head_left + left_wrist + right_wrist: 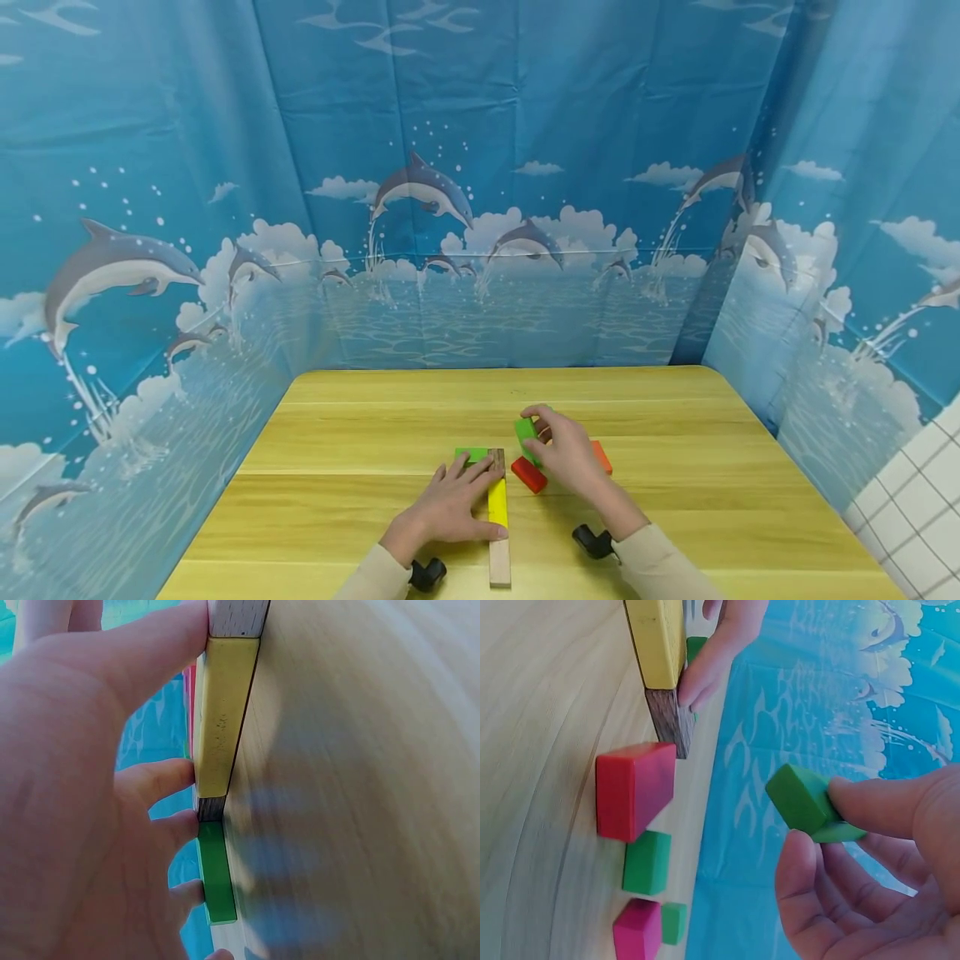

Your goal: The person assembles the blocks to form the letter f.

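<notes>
A row of wooden blocks runs toward the person: a dark brown block (497,457), a yellow block (497,503) and a pale block (499,565). A green block (470,455) lies left of the brown one. My left hand (453,502) rests on the row, fingers spread; its thumb lies near the yellow-pale joint, and fingertips touch the yellow, brown and green blocks in the left wrist view. Raised above the table, my right hand (564,450) pinches a green block (802,799); a further green part behind it may be a second piece. Below sits a red block (528,475).
An orange-red block (602,457) lies right of the right hand, partly hidden by it. Past the red block, the right wrist view shows a green block (647,862), a magenta block (637,930) and another small green block (673,923). A dolphin-print curtain (480,317) borders the table (360,433).
</notes>
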### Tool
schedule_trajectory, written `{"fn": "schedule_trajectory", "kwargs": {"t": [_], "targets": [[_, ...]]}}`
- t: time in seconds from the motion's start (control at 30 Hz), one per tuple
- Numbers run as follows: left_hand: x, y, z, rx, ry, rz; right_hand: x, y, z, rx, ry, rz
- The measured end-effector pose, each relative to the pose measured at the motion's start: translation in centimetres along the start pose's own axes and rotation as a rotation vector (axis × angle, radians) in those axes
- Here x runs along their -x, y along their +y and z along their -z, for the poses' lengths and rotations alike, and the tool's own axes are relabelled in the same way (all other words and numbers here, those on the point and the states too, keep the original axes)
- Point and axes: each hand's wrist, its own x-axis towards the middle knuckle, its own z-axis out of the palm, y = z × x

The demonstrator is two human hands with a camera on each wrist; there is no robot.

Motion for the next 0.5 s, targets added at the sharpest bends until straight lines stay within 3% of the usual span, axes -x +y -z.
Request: {"fn": "schedule_trajectory", "kwargs": {"t": [0.5], "targets": [[0.2, 0.2, 0.2, 0.015, -0.015, 0.016, -2.2, 1.0, -2.8, -0.094, 0.033, 0.004]]}}
